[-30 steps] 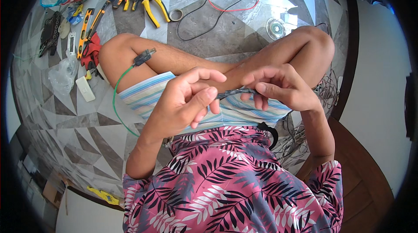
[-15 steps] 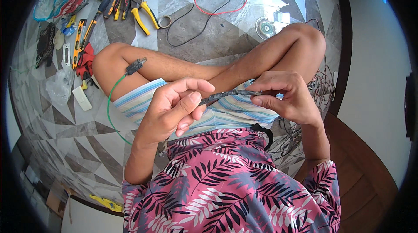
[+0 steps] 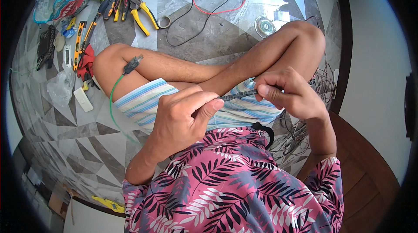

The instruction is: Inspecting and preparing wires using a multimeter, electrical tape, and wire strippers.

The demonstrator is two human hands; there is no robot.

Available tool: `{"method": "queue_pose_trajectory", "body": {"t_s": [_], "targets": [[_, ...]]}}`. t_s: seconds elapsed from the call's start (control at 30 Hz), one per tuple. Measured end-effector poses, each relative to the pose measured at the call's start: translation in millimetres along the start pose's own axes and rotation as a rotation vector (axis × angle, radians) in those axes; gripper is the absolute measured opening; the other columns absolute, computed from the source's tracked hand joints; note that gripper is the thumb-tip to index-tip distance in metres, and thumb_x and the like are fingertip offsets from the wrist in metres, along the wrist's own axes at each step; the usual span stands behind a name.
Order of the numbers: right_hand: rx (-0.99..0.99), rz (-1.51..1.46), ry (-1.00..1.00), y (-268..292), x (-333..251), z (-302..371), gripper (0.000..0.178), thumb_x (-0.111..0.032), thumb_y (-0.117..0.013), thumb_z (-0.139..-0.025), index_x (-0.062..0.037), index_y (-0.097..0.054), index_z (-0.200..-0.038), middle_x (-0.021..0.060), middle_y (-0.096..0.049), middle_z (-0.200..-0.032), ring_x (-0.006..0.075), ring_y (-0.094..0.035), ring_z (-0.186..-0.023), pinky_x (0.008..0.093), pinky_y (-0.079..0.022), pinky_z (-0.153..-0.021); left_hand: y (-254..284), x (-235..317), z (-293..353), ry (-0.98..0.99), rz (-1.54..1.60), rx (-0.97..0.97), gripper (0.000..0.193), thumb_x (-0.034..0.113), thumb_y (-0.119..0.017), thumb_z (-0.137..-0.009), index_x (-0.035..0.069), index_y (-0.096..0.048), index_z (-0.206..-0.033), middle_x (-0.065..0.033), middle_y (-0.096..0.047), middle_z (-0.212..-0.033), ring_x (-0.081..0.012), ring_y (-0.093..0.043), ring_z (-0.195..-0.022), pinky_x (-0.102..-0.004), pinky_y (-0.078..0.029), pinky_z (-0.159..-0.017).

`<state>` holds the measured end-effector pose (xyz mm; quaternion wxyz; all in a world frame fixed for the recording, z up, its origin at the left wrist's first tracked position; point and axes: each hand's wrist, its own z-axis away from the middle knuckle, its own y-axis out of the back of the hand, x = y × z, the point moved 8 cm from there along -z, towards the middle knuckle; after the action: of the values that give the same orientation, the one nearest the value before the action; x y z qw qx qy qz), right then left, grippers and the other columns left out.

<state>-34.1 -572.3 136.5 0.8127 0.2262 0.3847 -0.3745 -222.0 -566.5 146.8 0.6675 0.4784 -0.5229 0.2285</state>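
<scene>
Slippage is the main risk, I judge: each grip of mine, left hand (image 3: 187, 114) and right hand (image 3: 294, 94), is narrow, pinching just one end of the black strand (image 3: 238, 96), so an uneven pull or twist could free an end or loosen the winding. Second risk: the green wire (image 3: 112, 98), its dark plug (image 3: 132, 65) over my left thigh (image 3: 106, 70), could snag if the left hand swings outward. Whether it joins the strand is hidden. Position: strand between my hands, above the striped shorts (image 3: 146, 102). Appearance: dark, thin, ridged, seemingly spiral-wound, slightly bumpy; wrapping material unconfirmed.
</scene>
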Motion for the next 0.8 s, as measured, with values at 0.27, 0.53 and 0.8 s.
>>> {"method": "queue_pose_trajectory", "body": {"t_s": [0.27, 0.53, 0.8], "targets": [[-0.22, -0.292, -0.154, -8.0, 7.3, -3.5, 0.042, -0.032, -0.053, -0.103, -0.0007, -0.06, -0.077, -0.006, -0.043, -0.056, 0.0034, -0.037, -0.046, 0.0218, -0.027, -0.043, -28.9, -27.7, 16.4, 0.608, 0.666, -0.446, 0.046, 0.036, -0.051, -0.103, -0.001, -0.063, -0.079, -0.0001, -0.054, -0.059, -0.0046, -0.048, -0.047, -0.0244, -0.038, -0.044], [-0.282, -0.362, -0.144, -13.1, 8.0, -4.6, 0.044, -0.033, -0.052, -0.103, 0.0012, -0.06, -0.076, -0.0043, -0.043, -0.056, 0.0046, -0.038, -0.047, 0.0222, -0.029, -0.045, -42.8, -29.6, 22.5, 0.751, 1.031, -0.501, 0.045, 0.038, -0.05, -0.104, 0.002, -0.059, -0.079, 0.0051, -0.04, -0.06, -0.0033, -0.044, -0.043, -0.0204, -0.038, -0.041], [0.059, 0.014, 0.324, 5.0, -19.4, -5.1, 0.022, -0.016, -0.067, -0.093, 0.005, -0.069, -0.102, 0.0073, -0.067, -0.082, 0.0121, -0.061, -0.07, 0.0256, -0.048, -0.061, -57.4, -36.1, 32.3, 0.916, 1.371, -0.508, 0.04, 0.035, -0.046, -0.105, 0.007, -0.05, -0.077, 0.0066, -0.035, -0.06, -0.0038, -0.041, -0.041, -0.0211, -0.039, -0.04]]}}
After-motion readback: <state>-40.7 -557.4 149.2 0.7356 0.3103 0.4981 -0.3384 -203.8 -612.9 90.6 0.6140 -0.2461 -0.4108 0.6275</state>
